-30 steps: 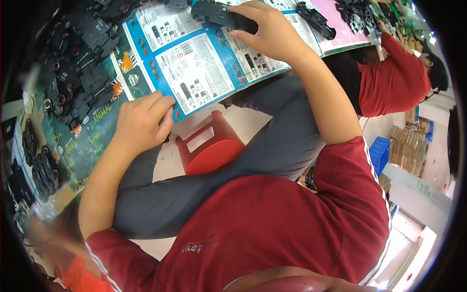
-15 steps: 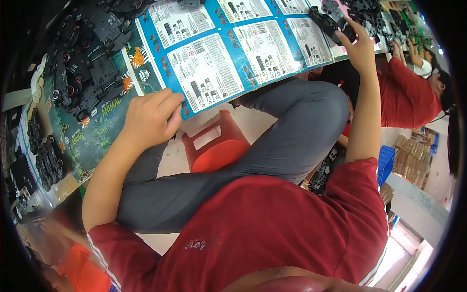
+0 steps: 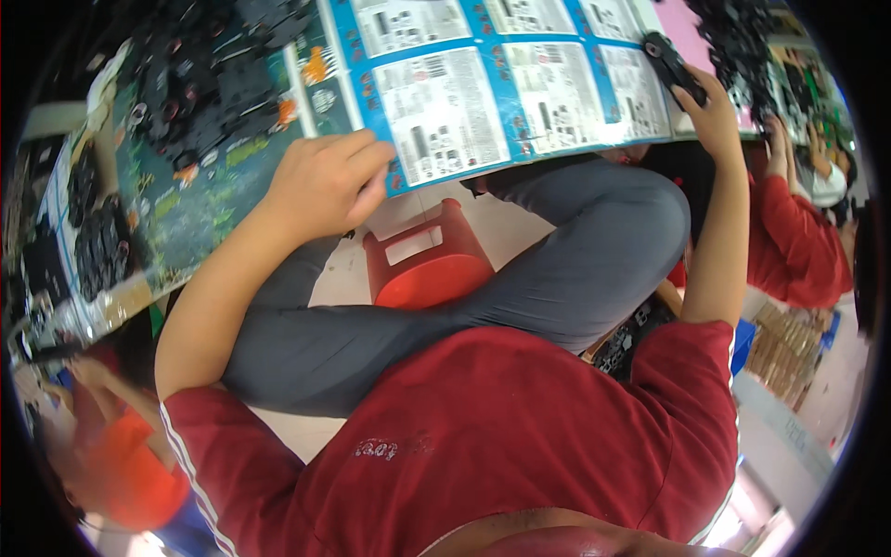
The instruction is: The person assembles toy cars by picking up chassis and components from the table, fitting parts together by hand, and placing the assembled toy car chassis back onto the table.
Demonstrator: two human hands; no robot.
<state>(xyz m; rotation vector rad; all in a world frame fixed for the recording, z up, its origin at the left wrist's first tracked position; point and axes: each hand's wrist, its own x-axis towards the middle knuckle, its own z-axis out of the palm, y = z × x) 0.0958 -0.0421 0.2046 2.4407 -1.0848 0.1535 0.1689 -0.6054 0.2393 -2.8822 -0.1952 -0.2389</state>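
Observation:
My right hand (image 3: 716,116) reaches to the far right of the table and grips a long black plastic car part (image 3: 670,67) at its near end, thumb on one side and fingers on the other. The part lies tilted over the right edge of a blue-and-white printed sheet (image 3: 506,97). My left hand (image 3: 325,186) rests palm down at the table's near edge, by the sheet's lower left corner. Its fingers are curled together, and nothing shows in them. The undersides of those fingers are hidden.
Black car parts (image 3: 209,88) are heaped at the left on a green patterned cover (image 3: 218,181); another dark pile (image 3: 733,42) stands far right. A red stool (image 3: 427,255) is under the table edge. Co-workers sit at right, in a red sleeve (image 3: 789,232), and lower left.
The whole view has shifted, so the table appears farther right and higher. My right fingers, spread apart at the black part before, are now closer around it. My left hand stays at the sheet's corner.

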